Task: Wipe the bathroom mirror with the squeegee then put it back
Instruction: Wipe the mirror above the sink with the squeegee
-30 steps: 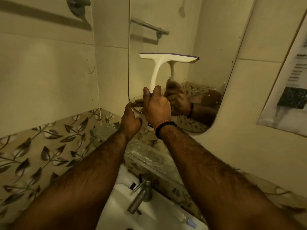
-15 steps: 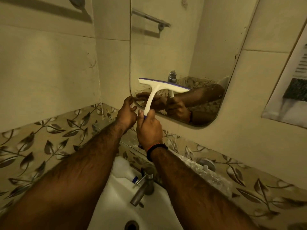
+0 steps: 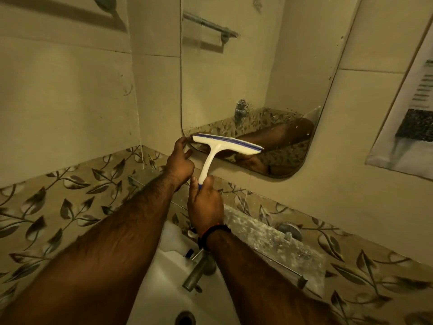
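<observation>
One squeegee [image 3: 225, 148], white with a blue strip along its blade, lies against the bottom left part of the mirror [image 3: 246, 78], its blade running roughly level and tilted slightly down to the right, its handle slanting down and left below the mirror's lower edge. The right hand [image 3: 207, 205] grasps the blue-tipped end of that handle, fingers and thumb wrapped round it, the back of the hand toward the camera and the forearm reaching up from the lower right. A dark band [image 3: 214, 233] with an orange edge circles that wrist.

Just left of the squeegee's handle, the left hand [image 3: 180, 164] reaches up to the mirror's bottom left corner. Its fingers are loosely extended, the fingertips touching the mirror's edge right beside the left end of the blade; it holds nothing. Its forearm stretches up from the lower left, crossing in front of the leaf-patterned tile band [image 3: 58, 195].

Inside the mirror, beyond the blade, the reflection of an arm and a wall tap shows, with water drops on the glass to the right. Below the mirror a glass shelf [image 3: 269, 238] runs along the wall, smeared with whitish residue. Under the hands sits the white basin [image 3: 152, 289] with a metal tap [image 3: 196, 273] and its drain hole near the bottom edge. Right of the mirror a printed sheet [image 3: 412, 109] hangs on the plain tiles.
</observation>
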`<state>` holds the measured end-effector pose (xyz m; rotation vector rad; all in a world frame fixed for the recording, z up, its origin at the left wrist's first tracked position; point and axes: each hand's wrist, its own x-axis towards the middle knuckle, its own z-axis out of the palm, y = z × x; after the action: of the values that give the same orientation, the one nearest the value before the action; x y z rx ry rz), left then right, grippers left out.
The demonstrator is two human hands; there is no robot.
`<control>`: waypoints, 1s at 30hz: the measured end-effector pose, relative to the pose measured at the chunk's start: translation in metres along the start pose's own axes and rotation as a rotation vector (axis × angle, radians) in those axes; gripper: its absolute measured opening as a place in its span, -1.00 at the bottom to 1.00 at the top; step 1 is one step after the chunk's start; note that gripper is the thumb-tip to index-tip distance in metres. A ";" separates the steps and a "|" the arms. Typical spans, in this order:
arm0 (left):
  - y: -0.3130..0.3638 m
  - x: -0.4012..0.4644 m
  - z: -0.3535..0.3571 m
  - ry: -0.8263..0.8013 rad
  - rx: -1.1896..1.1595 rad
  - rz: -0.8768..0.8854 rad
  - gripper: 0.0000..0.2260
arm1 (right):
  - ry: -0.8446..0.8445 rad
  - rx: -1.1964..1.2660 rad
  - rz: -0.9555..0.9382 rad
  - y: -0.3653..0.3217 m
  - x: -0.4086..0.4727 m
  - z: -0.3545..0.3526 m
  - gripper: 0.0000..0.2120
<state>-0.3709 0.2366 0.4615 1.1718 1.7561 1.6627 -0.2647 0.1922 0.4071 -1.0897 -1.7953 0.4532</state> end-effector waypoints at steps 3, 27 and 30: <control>-0.002 0.001 0.001 -0.002 -0.001 -0.003 -0.18 | -0.021 -0.005 0.030 0.003 -0.005 0.003 -0.71; -0.004 0.000 0.002 -0.024 -0.002 -0.021 -0.20 | -0.046 0.018 0.094 0.001 -0.020 0.001 -0.68; -0.002 -0.002 0.002 -0.034 -0.017 -0.027 -0.19 | -0.047 0.012 0.103 -0.001 -0.021 -0.001 -0.69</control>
<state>-0.3689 0.2365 0.4584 1.1574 1.7268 1.6299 -0.2614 0.1740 0.3964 -1.1753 -1.7807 0.5555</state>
